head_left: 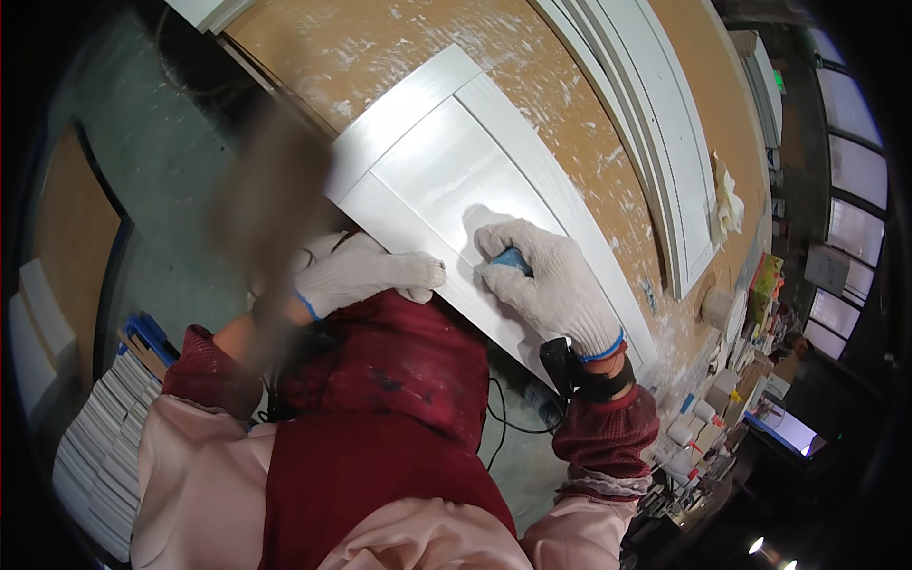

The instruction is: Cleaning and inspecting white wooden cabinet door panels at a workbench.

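A white framed cabinet door (442, 161) with a recessed middle lies slantwise on the workbench, its near edge towards my body. My right hand (551, 285), in a white knitted glove, is closed round a small blue block (513, 259) and rests on the door's face. The block's underside is hidden by my fingers. At the door's near edge, my left hand (366, 277) is also gloved, with fingers and thumb curled together against that edge. A dark band with a black piece (560, 366) circles my right wrist.
The brown bench top (380, 47) is smeared with white. Long white boards (646, 123) lie along its far right side, near a crumpled pale cloth (727, 204). Bottles and boxes crowd the right. Stacked white panels (104, 456) stand lower left. A blurred brown shape (271, 190) covers part of the left.
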A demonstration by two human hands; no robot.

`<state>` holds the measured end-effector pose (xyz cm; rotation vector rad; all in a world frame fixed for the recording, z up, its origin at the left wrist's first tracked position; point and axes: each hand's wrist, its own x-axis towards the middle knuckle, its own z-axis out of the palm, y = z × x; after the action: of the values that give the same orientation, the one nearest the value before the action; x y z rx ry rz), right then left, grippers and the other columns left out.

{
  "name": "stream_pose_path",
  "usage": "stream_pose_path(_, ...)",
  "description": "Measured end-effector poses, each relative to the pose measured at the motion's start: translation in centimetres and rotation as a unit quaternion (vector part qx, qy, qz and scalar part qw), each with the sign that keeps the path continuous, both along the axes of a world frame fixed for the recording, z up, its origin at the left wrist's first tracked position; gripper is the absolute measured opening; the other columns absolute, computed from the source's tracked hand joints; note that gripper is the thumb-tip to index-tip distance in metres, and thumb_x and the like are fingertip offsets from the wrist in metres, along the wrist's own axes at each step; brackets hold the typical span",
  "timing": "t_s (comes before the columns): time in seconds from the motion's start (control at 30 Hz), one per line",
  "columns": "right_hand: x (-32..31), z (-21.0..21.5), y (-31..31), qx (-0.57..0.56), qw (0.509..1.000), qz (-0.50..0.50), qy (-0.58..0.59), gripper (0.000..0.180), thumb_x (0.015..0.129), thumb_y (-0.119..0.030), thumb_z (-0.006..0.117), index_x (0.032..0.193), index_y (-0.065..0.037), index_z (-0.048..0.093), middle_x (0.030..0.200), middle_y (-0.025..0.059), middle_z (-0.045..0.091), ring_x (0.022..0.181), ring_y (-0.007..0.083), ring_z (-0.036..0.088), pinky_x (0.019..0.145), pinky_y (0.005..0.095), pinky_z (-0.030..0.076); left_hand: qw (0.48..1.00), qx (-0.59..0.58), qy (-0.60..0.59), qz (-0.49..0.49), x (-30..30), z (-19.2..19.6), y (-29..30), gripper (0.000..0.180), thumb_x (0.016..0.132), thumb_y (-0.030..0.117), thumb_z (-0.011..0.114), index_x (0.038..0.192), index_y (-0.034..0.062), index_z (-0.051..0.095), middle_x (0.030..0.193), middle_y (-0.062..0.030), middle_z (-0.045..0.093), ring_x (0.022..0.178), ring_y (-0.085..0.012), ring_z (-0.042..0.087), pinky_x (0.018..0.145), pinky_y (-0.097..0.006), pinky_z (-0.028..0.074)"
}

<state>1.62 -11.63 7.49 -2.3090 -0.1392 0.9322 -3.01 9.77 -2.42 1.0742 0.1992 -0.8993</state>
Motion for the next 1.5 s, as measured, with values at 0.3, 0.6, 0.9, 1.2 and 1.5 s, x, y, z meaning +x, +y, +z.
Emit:
stream_pose_path(0.3, 2.0, -0.7, 3.5, 0.027, 0.998, 0.026, -0.045, 0.028, 0.077, -0.023, 0.064, 0.097, -0.004, 0.060, 0.074, 0.0152, 0.060, 0.067, 0.0276, 0.060, 0.067, 0.0348, 0.049, 0.999, 0.020, -0.008, -0.032, 0.6, 0.5, 0.2, 0.018, 0.084, 0.018, 0.073, 0.084, 0.0009, 0.069, 0.076, -0.0034, 0.065, 0.069, -0.0095, 0.059, 0.061, -0.023, 0.046)
stream_pose_path(0.6, 4.2, -1.6, 7.3, 0.048, 0.992, 0.070, -0.097, 0.030, 0.076, -0.023, 0.061, 0.098, -0.003, 0.061, 0.074, 0.0175, 0.062, 0.069, 0.0322, 0.064, 0.068, 0.0377, 0.050, 0.995, -0.092, -0.026, 0.029, -0.2, -1.3, -0.3, 0.022, 0.088, 0.021, 0.071, 0.097, 0.0015, 0.065, 0.081, -0.0047, 0.065, 0.071, -0.0098, 0.060, 0.062, -0.022, 0.047)
stream_pose_path(0.9, 4.3, -2.4, 11.2, 0.060, 0.983, 0.008, -0.172, 0.027, 0.078, -0.020, 0.064, 0.100, -0.004, 0.065, 0.079, 0.0075, 0.065, 0.074, 0.0139, 0.062, 0.069, 0.0286, 0.051, 0.994, -0.096, -0.040, 0.027, -0.9, -3.9, -0.8, 0.026, 0.087, 0.022, 0.072, 0.102, 0.0004, 0.070, 0.082, -0.0061, 0.068, 0.076, -0.0129, 0.065, 0.068, -0.026, 0.053)
stream_pose_path(1.2, 3.5, -0.9, 6.1, 0.083, 0.980, -0.093, -0.155, 0.033, 0.082, -0.017, 0.062, 0.112, -0.004, 0.062, 0.091, 0.0106, 0.068, 0.085, 0.0188, 0.065, 0.079, 0.0310, 0.052, 0.996, -0.083, 0.004, -0.015, -0.7, -3.0, -0.1, 0.032, 0.087, 0.017, 0.073, 0.109, -0.0024, 0.061, 0.093, -0.0093, 0.067, 0.080, -0.0165, 0.066, 0.071, -0.029, 0.056)
stream_pose_path(1.5, 5.0, -1.2, 3.3, 0.077, 0.955, -0.170, -0.229, 0.037, 0.082, -0.017, 0.069, 0.115, -0.001, 0.061, 0.096, 0.0095, 0.067, 0.087, 0.0145, 0.065, 0.078, 0.0284, 0.052, 0.993, -0.111, -0.030, 0.022, 0.2, -1.8, -0.2, 0.026, 0.086, 0.015, 0.072, 0.103, -0.0034, 0.064, 0.091, -0.0111, 0.069, 0.077, -0.0175, 0.067, 0.068, -0.029, 0.057)
